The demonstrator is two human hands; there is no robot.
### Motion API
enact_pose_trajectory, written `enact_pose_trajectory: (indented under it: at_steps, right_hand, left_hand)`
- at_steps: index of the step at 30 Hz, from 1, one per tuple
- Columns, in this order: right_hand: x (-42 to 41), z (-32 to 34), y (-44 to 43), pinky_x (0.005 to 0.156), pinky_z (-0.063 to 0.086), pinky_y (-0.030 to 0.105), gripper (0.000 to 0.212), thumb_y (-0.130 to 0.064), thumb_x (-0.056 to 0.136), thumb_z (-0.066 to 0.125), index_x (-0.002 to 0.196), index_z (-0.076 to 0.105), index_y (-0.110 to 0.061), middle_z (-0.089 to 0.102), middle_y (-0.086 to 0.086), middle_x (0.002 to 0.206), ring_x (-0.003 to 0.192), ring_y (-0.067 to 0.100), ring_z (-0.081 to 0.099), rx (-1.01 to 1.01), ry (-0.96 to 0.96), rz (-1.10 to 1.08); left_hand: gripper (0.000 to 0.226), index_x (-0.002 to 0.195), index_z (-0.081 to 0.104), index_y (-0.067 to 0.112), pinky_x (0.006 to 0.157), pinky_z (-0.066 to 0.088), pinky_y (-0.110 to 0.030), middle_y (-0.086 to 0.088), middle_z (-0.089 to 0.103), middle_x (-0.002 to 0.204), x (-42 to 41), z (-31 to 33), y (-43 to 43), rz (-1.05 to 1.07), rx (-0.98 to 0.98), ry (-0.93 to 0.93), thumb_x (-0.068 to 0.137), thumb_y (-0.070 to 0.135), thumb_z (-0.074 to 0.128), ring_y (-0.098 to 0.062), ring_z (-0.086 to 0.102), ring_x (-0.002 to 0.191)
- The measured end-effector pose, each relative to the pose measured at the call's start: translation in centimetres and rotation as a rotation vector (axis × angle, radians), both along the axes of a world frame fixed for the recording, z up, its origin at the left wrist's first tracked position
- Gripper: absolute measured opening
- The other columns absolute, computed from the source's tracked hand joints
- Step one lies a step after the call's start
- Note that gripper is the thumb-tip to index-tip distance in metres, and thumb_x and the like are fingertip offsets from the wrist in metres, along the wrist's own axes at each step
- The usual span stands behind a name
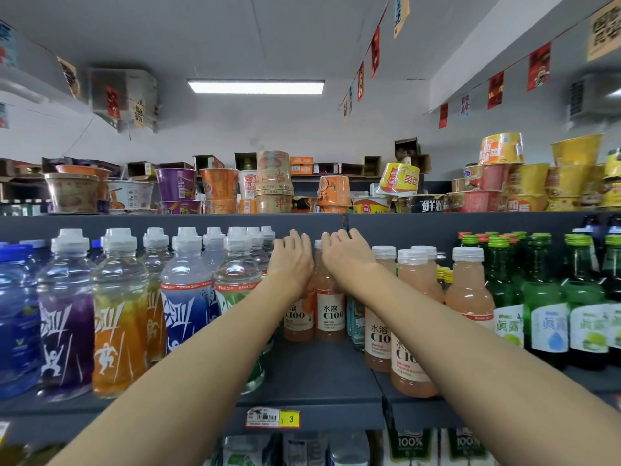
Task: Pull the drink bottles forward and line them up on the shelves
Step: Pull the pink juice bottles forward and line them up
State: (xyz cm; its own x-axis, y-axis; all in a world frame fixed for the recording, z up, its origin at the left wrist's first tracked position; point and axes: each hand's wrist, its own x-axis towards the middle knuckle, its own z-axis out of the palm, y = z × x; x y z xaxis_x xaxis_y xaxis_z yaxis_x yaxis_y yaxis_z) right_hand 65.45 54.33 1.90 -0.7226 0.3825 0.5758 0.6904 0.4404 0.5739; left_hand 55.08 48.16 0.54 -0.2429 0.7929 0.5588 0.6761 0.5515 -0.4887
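Observation:
Two pink C100 drink bottles stand side by side deep on the grey shelf (312, 375): the left bottle (297, 317) and the right bottle (331, 314). My left hand (294, 260) lies over the top of the left one, fingers curled behind it. My right hand (346, 260) wraps the neck of the right one from the right, its white cap showing between my hands. More C100 bottles (411, 297) stand further forward on the right. The shelf in front of the two held bottles is bare.
Sports drink bottles (117, 314) fill the shelf's left side. Green glass bottles (544, 297) stand at the right. Cup noodles (274, 183) are piled on the top shelf just above my hands. A price tag (272, 418) sits on the shelf edge, with more bottles (410, 445) below.

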Motion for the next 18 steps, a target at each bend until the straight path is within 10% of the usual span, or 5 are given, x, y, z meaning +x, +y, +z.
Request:
enact_pose_trajectory:
  at_steps: [11,18]
  right_hand:
    - [9.2,0.7,-2.3,0.099,0.035,0.043,0.042,-0.040,0.101,0.040,0.125,0.058,-0.011,0.062,0.013,0.126,0.118,0.030,0.052,0.108,0.177,0.217]
    - [13.9,-1.4,-1.3,0.104,0.037,0.043,0.052,-0.043,0.104,0.022,0.127,0.059,-0.013,0.061,0.009,0.129,0.120,0.027,0.052,-0.047,0.440,0.373]
  left_hand:
    - [0.055,0.145,0.038,0.007,0.104,0.036,-0.034,-0.013,0.049,0.140,5.8,-1.4,-1.3,-0.818,0.499,-0.436,0.094,0.023,0.055,-0.028,0.046,0.128]
    - [0.049,0.148,0.037,0.007,0.110,0.026,-0.022,-0.009,0.047,0.146,9.3,-3.0,-1.2,-0.929,0.523,-0.449,0.104,0.028,0.044,-0.018,0.040,0.133]
